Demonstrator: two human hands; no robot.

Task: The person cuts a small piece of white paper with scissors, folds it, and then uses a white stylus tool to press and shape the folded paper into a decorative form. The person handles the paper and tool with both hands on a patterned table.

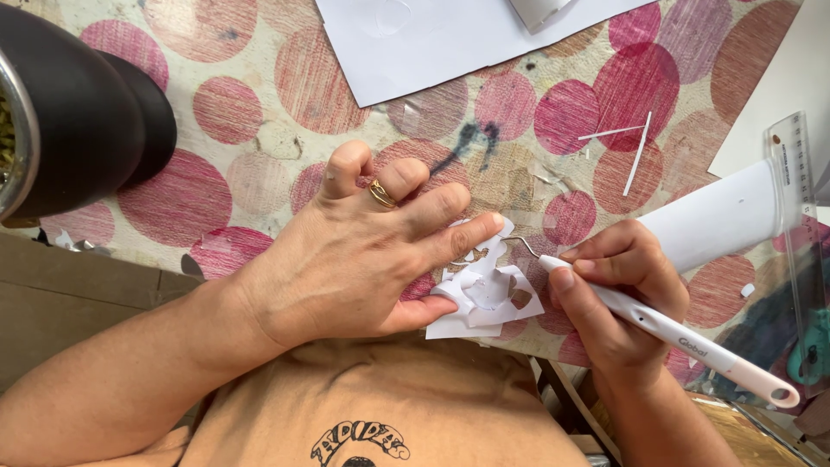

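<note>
One white weeding tool [666, 333], hook toward the cutout [484, 290], handle lower-right.

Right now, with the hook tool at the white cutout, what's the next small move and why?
Probably ease the weeding tool a touch left, so its hooked tip catches a loose edge of the white cutout. The left hand already pins the piece flat against the dotted tablecloth, and the right hand holds the tool like a pen, its tip right at the cutout's upper edge.

A small white cut-out sheet [484, 298] lies flat on the dotted tablecloth, a white hooked weeding tool [657, 324] touching its upper edge.
</note>
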